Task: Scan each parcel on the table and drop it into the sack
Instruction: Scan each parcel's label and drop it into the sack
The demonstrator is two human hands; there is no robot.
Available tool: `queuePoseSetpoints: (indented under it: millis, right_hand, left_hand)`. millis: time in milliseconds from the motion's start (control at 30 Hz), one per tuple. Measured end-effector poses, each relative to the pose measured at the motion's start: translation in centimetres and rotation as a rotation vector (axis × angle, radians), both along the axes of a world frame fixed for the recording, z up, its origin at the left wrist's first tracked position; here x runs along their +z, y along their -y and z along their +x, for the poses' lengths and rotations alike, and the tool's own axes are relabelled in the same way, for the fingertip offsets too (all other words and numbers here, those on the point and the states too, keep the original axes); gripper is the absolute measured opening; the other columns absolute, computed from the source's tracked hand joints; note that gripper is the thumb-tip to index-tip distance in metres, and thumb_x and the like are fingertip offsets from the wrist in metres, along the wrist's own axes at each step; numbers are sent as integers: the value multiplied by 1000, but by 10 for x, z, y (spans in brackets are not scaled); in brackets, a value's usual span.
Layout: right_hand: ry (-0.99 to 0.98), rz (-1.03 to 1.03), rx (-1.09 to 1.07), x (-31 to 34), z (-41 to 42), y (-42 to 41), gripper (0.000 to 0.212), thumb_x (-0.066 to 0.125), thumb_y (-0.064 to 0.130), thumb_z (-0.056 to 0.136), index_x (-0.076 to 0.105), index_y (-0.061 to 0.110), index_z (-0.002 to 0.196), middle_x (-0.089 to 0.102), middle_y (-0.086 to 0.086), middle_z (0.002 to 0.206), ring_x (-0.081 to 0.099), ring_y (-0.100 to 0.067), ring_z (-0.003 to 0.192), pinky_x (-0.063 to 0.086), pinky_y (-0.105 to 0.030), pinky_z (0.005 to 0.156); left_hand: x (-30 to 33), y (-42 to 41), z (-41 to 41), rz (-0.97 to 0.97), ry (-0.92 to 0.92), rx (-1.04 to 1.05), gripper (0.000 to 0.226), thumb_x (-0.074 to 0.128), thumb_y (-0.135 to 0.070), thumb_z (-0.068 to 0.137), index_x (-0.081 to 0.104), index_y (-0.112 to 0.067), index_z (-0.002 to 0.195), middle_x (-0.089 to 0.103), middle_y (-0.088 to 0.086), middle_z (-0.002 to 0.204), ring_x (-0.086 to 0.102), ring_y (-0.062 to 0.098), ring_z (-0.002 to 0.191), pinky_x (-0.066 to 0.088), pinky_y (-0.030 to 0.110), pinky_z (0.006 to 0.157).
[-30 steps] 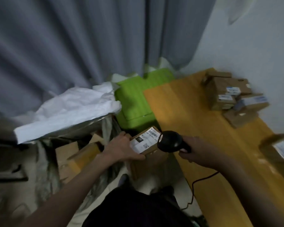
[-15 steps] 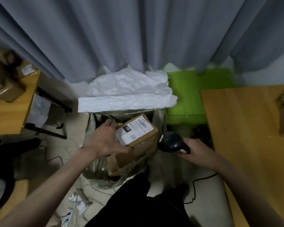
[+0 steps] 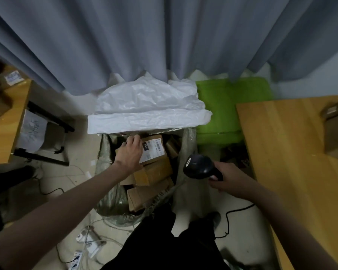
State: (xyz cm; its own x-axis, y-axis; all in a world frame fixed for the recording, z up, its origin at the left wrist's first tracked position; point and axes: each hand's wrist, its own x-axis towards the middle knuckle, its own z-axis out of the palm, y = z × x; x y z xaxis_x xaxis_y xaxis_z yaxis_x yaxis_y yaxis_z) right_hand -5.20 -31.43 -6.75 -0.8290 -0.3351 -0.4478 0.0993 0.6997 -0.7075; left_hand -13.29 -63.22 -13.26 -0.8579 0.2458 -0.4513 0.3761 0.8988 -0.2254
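Over the open mouth of the sack (image 3: 105, 203), near the centre of the view, the left hand (image 3: 130, 151) lies palm-down on a cardboard parcel (image 3: 154, 151), fingers spread across the left part of its white label; whether the fingers clamp the box or merely rest on it cannot be told; the parcel sits label-up on top of other brown parcels (image 3: 152, 174) heaped inside the sack, its label towards twelve o'clock of that heap; at about four o'clock from the left hand, the right hand (image 3: 228, 180) is closed round the grip of a black barcode scanner (image 3: 199, 166), whose head points towards the sack and hangs just beside its right edge, apart from the parcel; a black cable (image 3: 227, 221) trails from below that hand down to the floor; at twelve o'clock of the sack its white lining (image 3: 148, 110) is folded back in a crumpled flap against a grey curtain (image 3: 164, 36); at two o'clock stands a green bin (image 3: 230, 106); at three o'clock the wooden surface (image 3: 293, 156) runs along the right side, with blurred brown parcels at its far edge (image 3: 337, 133); at nine o'clock a second wooden surface (image 3: 4, 133) carries more boxes; at six o'clock loose wires and a power strip (image 3: 88, 242) lie on the pale floor beside the person's dark trousers (image 3: 176, 246).
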Motion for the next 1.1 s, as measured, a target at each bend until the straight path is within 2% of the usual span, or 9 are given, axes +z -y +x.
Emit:
queuePoseSetpoints:
  millis: [100,167,300,433,567,667,833,967,1100]
  right_hand:
    - [23,25,-21,-4,10,-10,19,67,6,85,62,18,98,62,7,76,58,-3,64,50,-34,64]
    - [33,29,-36,-6,15,-16,21,68,6,85,63,12,104,63,5,77,58,-3,64,50,-32,63]
    - [20,43,-56,-5,20,-25,18,68,7,84,62,7,101,61,2,76,56,-3,63,49,-33,62]
    - [-49,54,-62,10,20,-42,14,66,8,81,55,1,86,53,5,69,51,1,62,31,-18,57]
    - [-71,118,-102,28,24,-78,19,68,7,84,58,-4,96,58,-5,76,54,-7,65,35,-26,60]
    - [-48,182,-207,44,38,-117,23,65,13,87,59,2,107,62,-9,82,63,-25,77,41,-31,63]
    - [-12,185,-452,70,93,-198,16,63,14,91,59,16,106,66,1,82,67,-7,63,56,-34,67]
    - [-48,214,-618,82,149,-262,11,63,9,91,56,15,96,63,-4,82,67,-11,61,54,-27,61]
    - [-42,222,-761,85,200,-316,17,63,10,92,55,22,101,63,1,81,65,-7,57,51,-23,59]
  left_hand:
    - [-16,7,12,53,50,42,84,45,-65,94,33,-3,148,34,12,143,40,27,129,44,39,106]
    - [-20,10,18,71,82,89,81,38,-62,98,29,-2,152,29,12,152,33,27,140,37,41,113]
    - [-15,6,15,93,54,86,77,36,-62,98,32,-6,151,33,10,152,36,27,140,37,41,114]
    - [11,-32,-1,119,-12,-69,67,33,-59,101,41,-9,146,44,9,144,42,26,134,32,37,116]
    - [40,-104,-19,212,-98,-224,63,39,-56,99,44,-11,143,50,8,140,45,25,132,31,37,115]
    - [57,-167,-25,286,-148,-324,64,44,-55,97,48,-10,142,54,8,137,49,26,129,33,39,114]
    - [76,-279,-15,398,-179,-477,66,49,-52,97,49,-6,144,57,12,139,53,30,127,38,40,111]
    - [79,-366,5,396,-152,-605,69,39,-57,100,38,-10,151,44,9,151,42,26,139,29,40,117]
    - [76,-445,30,414,-137,-705,69,36,-59,100,36,-13,152,41,6,153,37,24,141,23,38,119]
